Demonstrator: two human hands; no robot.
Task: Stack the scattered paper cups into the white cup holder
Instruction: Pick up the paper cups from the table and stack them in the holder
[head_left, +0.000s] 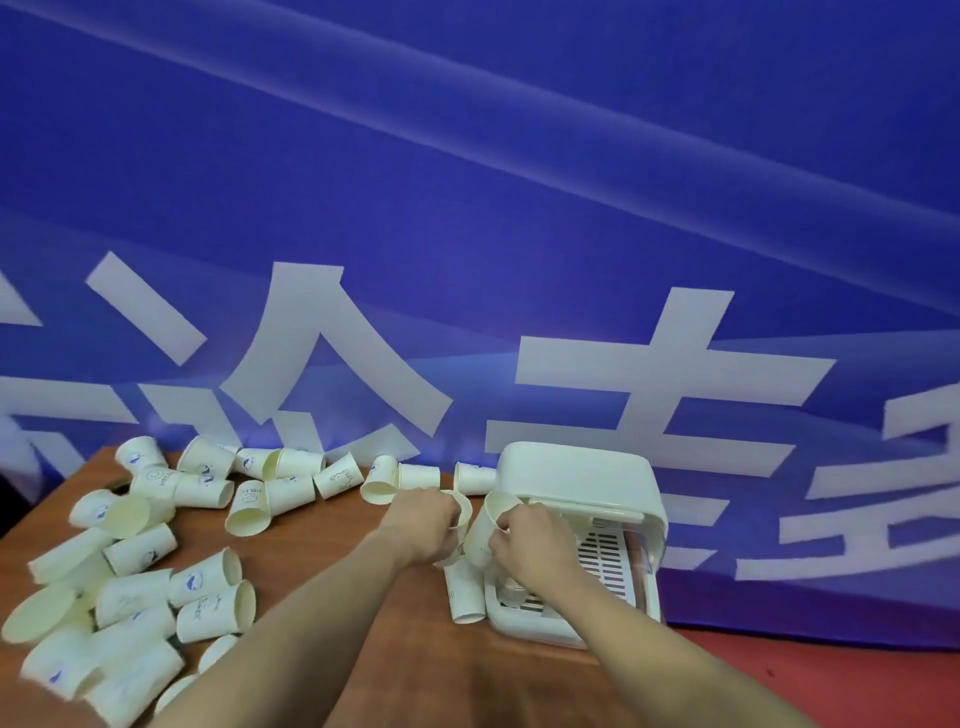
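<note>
Blue banner (467, 208) with white characters, both hands' grip pinching "HELLO"-printed, apparently, cups (483, 535)

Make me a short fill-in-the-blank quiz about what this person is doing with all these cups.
1. The right hand grips a paper ____.
2. The cup holder is coloured ____.
3. Most scattered cups lie on the holder's ____ side.
4. The backdrop is ____ with white characters.

Missing words: cup; white; left; blue
</note>
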